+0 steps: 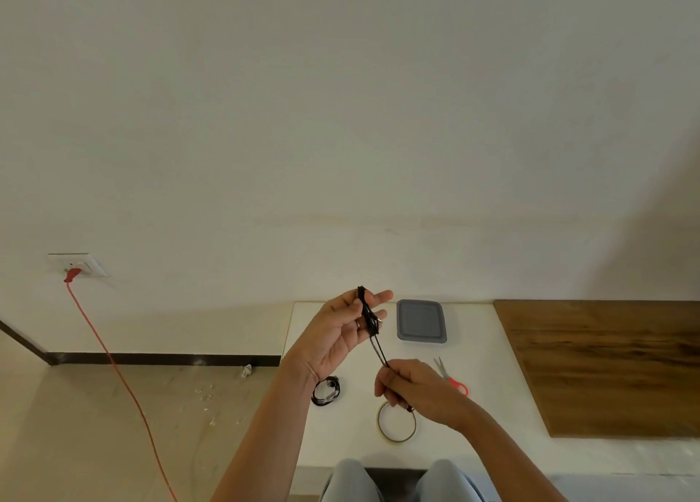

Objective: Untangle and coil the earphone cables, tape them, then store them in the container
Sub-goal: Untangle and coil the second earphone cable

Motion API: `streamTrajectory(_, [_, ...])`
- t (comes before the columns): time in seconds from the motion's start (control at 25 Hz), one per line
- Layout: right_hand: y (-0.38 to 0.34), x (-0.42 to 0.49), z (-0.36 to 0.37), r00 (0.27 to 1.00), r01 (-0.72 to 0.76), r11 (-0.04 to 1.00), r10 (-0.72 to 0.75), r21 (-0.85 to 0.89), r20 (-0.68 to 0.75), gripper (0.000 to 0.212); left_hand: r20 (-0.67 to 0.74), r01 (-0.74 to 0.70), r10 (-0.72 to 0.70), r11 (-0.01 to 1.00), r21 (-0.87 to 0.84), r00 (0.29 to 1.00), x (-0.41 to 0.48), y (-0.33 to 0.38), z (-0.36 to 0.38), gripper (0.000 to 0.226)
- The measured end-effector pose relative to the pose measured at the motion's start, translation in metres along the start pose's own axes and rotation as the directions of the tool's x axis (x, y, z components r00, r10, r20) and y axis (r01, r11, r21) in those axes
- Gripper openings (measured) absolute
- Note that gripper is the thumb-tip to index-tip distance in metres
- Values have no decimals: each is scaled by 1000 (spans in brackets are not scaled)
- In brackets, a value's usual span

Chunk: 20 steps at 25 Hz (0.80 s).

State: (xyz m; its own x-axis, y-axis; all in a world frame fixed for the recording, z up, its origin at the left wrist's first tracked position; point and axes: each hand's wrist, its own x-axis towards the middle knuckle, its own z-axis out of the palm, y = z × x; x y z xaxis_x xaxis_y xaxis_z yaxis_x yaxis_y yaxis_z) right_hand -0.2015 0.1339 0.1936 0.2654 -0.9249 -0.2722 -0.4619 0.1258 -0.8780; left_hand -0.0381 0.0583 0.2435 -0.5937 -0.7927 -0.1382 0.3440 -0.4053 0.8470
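Centrally, a white counter (341, 435) against the cream wall (341, 122) carries a grey lidded container (421, 321). Above it, left hand (333, 337) grip holds the black earphone cable coil (369, 314); right hand (420, 388) pinches its tail.

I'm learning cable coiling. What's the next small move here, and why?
Probably the right hand winds its taut tail once more round the fingers of the left hand: the earphone cable is coiled there, but a stretch is uncoiled.
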Motion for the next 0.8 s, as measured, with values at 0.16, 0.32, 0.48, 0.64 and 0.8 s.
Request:
streamTrajectory(0.16, [-16,-11,-7,999,19,988,-23,-152,-29,26,-33,53,-45,946,319,998,2,-10,3,28])
streamTrajectory(0.32, [-30,-17,-24,994,40,897,-83,-440,-78,23,-19,87,-90,855,511,996,4,-16,4,32])
streamTrajectory(0.48, [-48,-19,-38,956,52,739,-232,-672,-181,14,23,117,-147,864,490,989,4,-25,-2,29])
streamTrajectory(0.64, [-55,-12,-50,934,129,873,-266,-471,-237,3,-6,217,-245,844,491,969,0,-34,-5,26])
streamTrajectory(0.8, [-52,3,-59,922,236,939,-297,-249,-248,8,101,230,-292,888,399,951,-5,-31,2,29])
